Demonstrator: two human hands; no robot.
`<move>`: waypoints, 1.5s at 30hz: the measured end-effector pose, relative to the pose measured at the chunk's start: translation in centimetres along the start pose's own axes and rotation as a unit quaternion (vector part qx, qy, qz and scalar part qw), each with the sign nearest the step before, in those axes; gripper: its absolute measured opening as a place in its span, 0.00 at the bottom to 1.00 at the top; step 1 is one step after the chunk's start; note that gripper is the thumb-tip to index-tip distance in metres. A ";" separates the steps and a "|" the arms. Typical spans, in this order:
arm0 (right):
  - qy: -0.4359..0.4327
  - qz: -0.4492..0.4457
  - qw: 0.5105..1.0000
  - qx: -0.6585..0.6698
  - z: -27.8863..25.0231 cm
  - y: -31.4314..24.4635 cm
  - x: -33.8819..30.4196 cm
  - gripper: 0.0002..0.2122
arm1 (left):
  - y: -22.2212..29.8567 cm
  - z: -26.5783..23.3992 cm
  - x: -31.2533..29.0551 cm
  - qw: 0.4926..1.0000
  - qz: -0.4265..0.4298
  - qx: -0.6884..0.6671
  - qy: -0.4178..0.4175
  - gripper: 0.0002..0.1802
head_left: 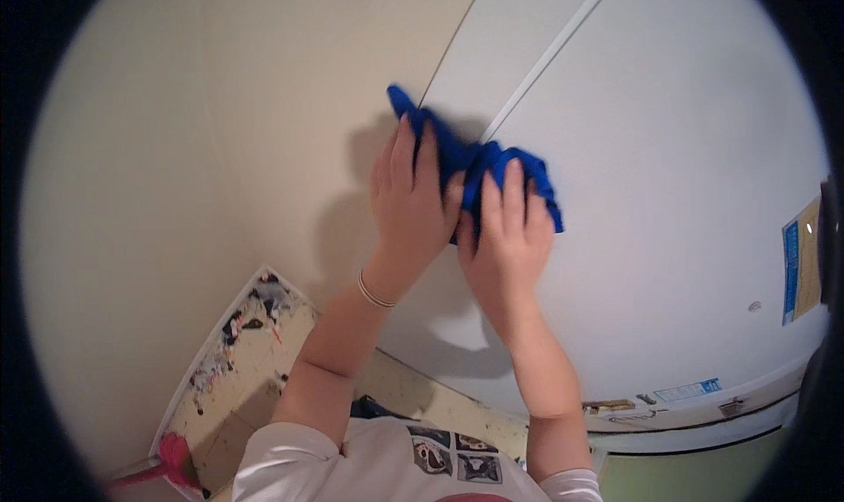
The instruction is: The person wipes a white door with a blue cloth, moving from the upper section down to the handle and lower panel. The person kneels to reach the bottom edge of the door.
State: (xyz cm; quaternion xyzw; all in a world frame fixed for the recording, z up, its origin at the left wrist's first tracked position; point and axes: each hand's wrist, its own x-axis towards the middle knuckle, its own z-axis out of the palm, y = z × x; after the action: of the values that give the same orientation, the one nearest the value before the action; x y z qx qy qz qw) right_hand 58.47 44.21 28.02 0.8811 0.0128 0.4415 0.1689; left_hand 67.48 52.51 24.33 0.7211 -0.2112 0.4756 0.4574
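Observation:
A crumpled blue cloth (453, 150) lies bunched against an upright pale surface, across the white strip of a door frame (549, 58). On its left part, my left hand (409, 194) grips the cloth with fingers pointing up; thin bands circle that wrist. My right hand (510, 229) presses down on the right part of the cloth, fingers bent over its folds. The two hands are close together, thumbs towards each other. Part of the cloth is hidden under my palms and fingers.
A white door (659, 177) stretches to the right, with a blue-and-tan sign (800, 260) and metal latch parts (608, 406) along its edge. Dark scraps litter the pale floor (251, 405) at lower left. A pink object (176, 458) lies by the skirting.

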 end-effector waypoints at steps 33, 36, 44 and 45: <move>-0.295 0.007 0.952 -0.083 10.6 -4.9 -20.9 0.25 | -5.8 6.0 -25.0 0.955 -0.269 -0.087 -0.085 0.40; -0.342 -0.051 0.938 -0.019 12.7 -5.5 -24.3 0.25 | -7.8 5.4 -30.7 0.931 -0.331 -0.081 -0.129 0.39; -0.383 -0.079 0.909 0.141 13.8 -6.6 -25.2 0.27 | -11.1 2.6 -34.3 0.885 -0.380 -0.061 -0.260 0.40; -0.390 -0.033 0.912 0.124 13.6 -6.3 -25.5 0.27 | -10.1 2.9 -32.6 0.895 -0.358 -0.055 -0.261 0.41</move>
State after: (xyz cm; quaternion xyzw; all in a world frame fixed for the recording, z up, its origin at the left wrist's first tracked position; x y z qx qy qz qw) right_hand 54.32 41.83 -1.19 0.9961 0.0298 0.0513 0.0646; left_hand 61.44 50.78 -9.38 0.8197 -0.0769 0.0620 0.5642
